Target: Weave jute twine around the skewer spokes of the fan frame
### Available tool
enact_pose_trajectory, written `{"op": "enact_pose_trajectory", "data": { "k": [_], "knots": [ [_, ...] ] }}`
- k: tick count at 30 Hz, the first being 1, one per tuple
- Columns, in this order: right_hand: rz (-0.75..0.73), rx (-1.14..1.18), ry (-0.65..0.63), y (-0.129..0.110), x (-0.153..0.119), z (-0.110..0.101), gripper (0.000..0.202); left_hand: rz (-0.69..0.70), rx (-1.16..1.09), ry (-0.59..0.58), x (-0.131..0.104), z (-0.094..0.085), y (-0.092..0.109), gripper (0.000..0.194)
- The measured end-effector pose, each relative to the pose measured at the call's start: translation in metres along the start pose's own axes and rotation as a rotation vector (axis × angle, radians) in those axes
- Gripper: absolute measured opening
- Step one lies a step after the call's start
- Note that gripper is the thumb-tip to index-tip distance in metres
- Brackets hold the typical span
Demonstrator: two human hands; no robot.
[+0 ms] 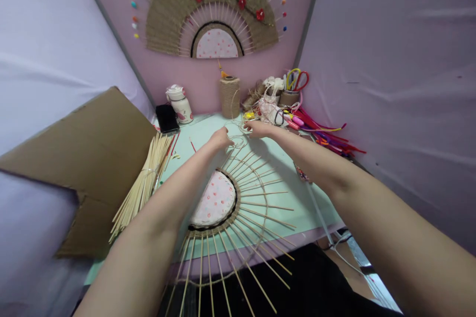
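Observation:
A half-round fan frame (219,198) lies on the table before me, with thin wooden sticks spreading from a spotted white centre edged in black and brown. A strand of twine (265,198) runs in an arc across the sticks. Beyond the frame's far end, loose loops of thin twine (236,139) lie between my hands. My left hand (222,137) is closed at the loops, its fingertips partly hidden. Pinched fingers of my right hand (256,129) are on the twine, close to the twine spool (230,97).
Left of the frame are a bundle of sticks (143,178) and a large cardboard sheet (85,158). A white bottle (181,105) and a black pouch (167,119) stand behind. Scissors (297,79) and colourful pipe cleaners (327,133) are back right. A finished fan (163,25) hangs on the wall.

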State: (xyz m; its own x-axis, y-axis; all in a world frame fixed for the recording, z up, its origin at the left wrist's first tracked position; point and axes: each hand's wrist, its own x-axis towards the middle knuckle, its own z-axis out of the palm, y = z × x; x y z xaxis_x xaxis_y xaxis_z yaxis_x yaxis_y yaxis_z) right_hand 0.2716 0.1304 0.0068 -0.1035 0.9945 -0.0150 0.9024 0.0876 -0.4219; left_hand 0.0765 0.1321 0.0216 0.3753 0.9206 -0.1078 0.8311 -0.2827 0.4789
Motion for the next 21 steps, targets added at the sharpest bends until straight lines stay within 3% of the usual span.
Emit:
{"op": "enact_pose_trajectory", "data": {
  "k": [4, 8, 10, 12, 16, 21],
  "knots": [
    [-0.06, -0.164, -0.092, 0.001, 0.012, 0.012, 0.047, -0.04, -0.041, 0.027, 0.019, 0.006, -0.013, 0.069],
    [-0.057, -0.276, -0.13, -0.001, 0.031, 0.014, 0.02, -0.037, -0.129, 0.004, 0.024, 0.008, -0.02, 0.041],
    [-0.016, -0.316, -0.08, 0.001, 0.042, 0.002, 0.017, -0.038, -0.192, 0.016, 0.022, 0.007, -0.022, 0.034],
    [0.042, -0.339, 0.023, 0.004, 0.053, -0.017, 0.019, -0.053, -0.264, 0.035, 0.016, 0.004, -0.025, 0.039],
    [0.122, -0.319, 0.243, 0.009, 0.07, -0.051, 0.037, -0.117, -0.392, 0.042, 0.003, -0.001, -0.034, 0.041],
    [0.057, -0.2, 0.16, 0.016, 0.063, -0.05, 0.025, -0.234, -0.406, 0.037, -0.006, -0.004, -0.055, 0.042]
  ]
}}
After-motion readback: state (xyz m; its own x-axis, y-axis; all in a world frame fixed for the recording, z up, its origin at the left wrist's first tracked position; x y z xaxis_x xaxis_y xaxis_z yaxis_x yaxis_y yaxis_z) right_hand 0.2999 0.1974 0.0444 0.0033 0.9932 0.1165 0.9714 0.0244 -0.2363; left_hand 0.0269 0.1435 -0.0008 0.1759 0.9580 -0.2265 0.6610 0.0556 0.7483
